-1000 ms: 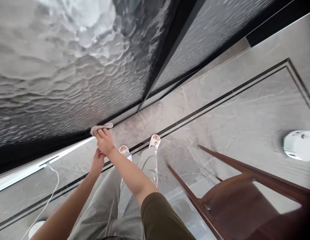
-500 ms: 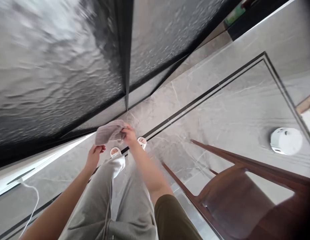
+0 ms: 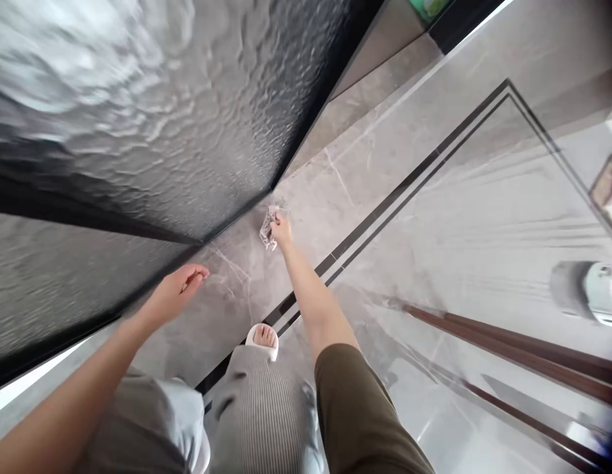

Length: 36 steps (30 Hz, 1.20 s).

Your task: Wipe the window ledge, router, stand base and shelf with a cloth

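My right hand [image 3: 281,230] is closed on a crumpled greyish-pink cloth [image 3: 267,232], low over the grey marbled floor [image 3: 330,204]. The cloth hangs beside the bottom corner of a textured glass panel [image 3: 212,118] with a black frame. I cannot tell whether the cloth touches the floor. Nearer to me, my left hand [image 3: 180,289] hovers by the panel's lower edge. Its fingers are held together and bent toward the thumb, with nothing visible in them.
A dark wooden chair [image 3: 513,355] stands at the right, blurred. Beyond it is a white rounded device [image 3: 602,293] on the floor. Black lines [image 3: 380,210] run across the tiles. My foot in a white slipper [image 3: 264,337] is just below my hands.
My right hand has carried the cloth forward, down to the panel's corner, and the cloth is now bunched. My body has bent lower and the view has shifted; my left hand is nearer the panel.
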### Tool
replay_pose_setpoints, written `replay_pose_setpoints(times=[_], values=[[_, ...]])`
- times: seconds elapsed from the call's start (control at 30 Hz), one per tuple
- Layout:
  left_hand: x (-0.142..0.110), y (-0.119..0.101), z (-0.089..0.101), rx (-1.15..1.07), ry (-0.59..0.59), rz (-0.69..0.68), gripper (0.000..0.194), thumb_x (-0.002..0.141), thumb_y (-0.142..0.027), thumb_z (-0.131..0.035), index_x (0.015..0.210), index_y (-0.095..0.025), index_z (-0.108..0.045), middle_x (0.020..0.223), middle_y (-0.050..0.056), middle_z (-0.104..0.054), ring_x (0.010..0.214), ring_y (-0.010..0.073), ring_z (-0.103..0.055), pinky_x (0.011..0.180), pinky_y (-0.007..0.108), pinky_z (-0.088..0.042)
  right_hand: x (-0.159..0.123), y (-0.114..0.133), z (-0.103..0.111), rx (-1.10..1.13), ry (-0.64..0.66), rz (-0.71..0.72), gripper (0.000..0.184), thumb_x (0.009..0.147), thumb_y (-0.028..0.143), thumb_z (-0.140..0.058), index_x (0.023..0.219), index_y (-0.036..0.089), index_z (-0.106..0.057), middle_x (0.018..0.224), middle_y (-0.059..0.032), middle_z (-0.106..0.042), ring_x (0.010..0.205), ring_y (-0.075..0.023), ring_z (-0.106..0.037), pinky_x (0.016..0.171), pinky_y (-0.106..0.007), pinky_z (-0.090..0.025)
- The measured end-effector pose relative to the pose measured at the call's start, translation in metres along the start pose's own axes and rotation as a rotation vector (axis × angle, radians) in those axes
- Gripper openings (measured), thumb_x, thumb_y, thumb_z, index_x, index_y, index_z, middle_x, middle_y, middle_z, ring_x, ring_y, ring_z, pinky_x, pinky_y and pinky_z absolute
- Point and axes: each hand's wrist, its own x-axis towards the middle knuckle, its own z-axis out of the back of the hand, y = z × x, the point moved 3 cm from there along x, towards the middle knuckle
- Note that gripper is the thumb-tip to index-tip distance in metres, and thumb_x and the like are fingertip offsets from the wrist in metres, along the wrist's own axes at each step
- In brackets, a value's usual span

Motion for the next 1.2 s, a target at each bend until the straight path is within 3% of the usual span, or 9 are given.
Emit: replay_pose_setpoints(times=[0.13,0.27,0.4,0.63,0.73,0.83,1.03,1.1,1.2], values=[[0.007,0.008,-0.004,0.161,0.049,-0.07,0.036,0.09,-0.045,-0.041,0.105,-0.022,-0.063,0.107,0.009,-0.071,0.095,0.0229,-0.068,0.084,0.033,-0.053,0.058,0.012,-0.016,-0.462,-0.045,0.049,0.047,0.082,0.008,-0.048,0.126,0.017,-0.062,0.12,-0.0128,-0.058,0.11,-0.02,-0.059,0.101,-0.036,-0.046],[0.001,0.007,0.002,0.198,0.029,-0.001,0.037,0.092,-0.043,-0.039,0.112,-0.022,-0.063,0.114,0.009,-0.069,0.094,0.0215,-0.069,0.084,0.032,-0.054,0.068,0.022,-0.028,-0.709,0.021,0.128,0.057,0.082,0.002,-0.047,0.137,0.013,-0.054,0.129,-0.0148,-0.055,0.117,-0.0251,-0.051,0.102,-0.037,-0.043],[0.0,0.007,0.004,0.185,0.056,0.051,0.035,0.091,-0.044,-0.041,0.106,-0.023,-0.066,0.107,0.008,-0.072,0.094,0.0234,-0.069,0.085,0.033,-0.053,0.027,0.018,-0.054,-0.744,0.086,0.229,0.05,0.087,0.002,-0.041,0.135,0.007,-0.056,0.124,-0.0181,-0.057,0.112,-0.0259,-0.05,0.104,-0.039,-0.041],[0.0,0.016,-0.003,0.113,0.136,0.05,0.035,0.086,-0.049,-0.047,0.1,-0.026,-0.07,0.105,0.008,-0.074,0.094,0.028,-0.069,0.085,0.035,-0.051,-0.105,0.017,-0.14,-0.639,0.412,0.421,0.049,0.095,0.01,-0.037,0.141,0.01,-0.053,0.124,-0.0186,-0.059,0.109,-0.0279,-0.048,0.101,-0.042,-0.043],[-0.003,0.011,-0.004,0.105,0.161,0.043,0.035,0.086,-0.047,-0.048,0.102,-0.025,-0.069,0.108,0.009,-0.073,0.097,0.0277,-0.068,0.087,0.035,-0.05,-0.129,0.021,-0.159,-0.557,0.487,0.465,0.048,0.093,0.008,-0.039,0.137,0.012,-0.057,0.123,-0.0165,-0.061,0.11,-0.026,-0.05,0.102,-0.04,-0.044],[-0.006,0.009,-0.004,0.12,0.17,0.029,0.035,0.087,-0.045,-0.046,0.104,-0.024,-0.068,0.108,0.008,-0.072,0.098,0.027,-0.067,0.089,0.035,-0.049,-0.125,0.019,-0.163,-0.333,0.5,0.376,0.047,0.084,0.003,-0.045,0.125,0.014,-0.066,0.117,-0.0125,-0.065,0.108,-0.0214,-0.055,0.102,-0.034,-0.044],[-0.021,0.025,0.001,0.165,0.215,0.043,0.032,0.087,-0.04,-0.045,0.103,-0.024,-0.068,0.108,0.008,-0.071,0.098,0.0263,-0.067,0.087,0.033,-0.047,-0.122,-0.014,-0.145,0.311,0.263,-0.185,0.037,0.076,0.01,-0.043,0.099,0.017,-0.072,0.082,-0.0009,-0.065,0.076,-0.0137,-0.06,0.079,-0.027,-0.052],[-0.028,0.032,0.005,0.16,0.249,0.066,0.031,0.086,-0.041,-0.048,0.102,-0.025,-0.069,0.106,0.007,-0.071,0.094,0.0255,-0.067,0.086,0.033,-0.048,-0.137,-0.015,-0.141,0.278,0.233,-0.114,0.035,0.076,0.01,-0.046,0.096,0.019,-0.072,0.085,-0.0017,-0.065,0.079,-0.0143,-0.06,0.081,-0.026,-0.051],[-0.037,0.039,0.011,0.161,0.291,0.086,0.032,0.086,-0.042,-0.049,0.102,-0.025,-0.07,0.105,0.007,-0.072,0.092,0.0253,-0.067,0.084,0.032,-0.048,-0.157,0.002,-0.15,-0.033,0.343,0.183,0.039,0.077,0.007,-0.05,0.107,0.018,-0.071,0.104,-0.0084,-0.064,0.101,-0.0192,-0.058,0.097,-0.031,-0.047]])
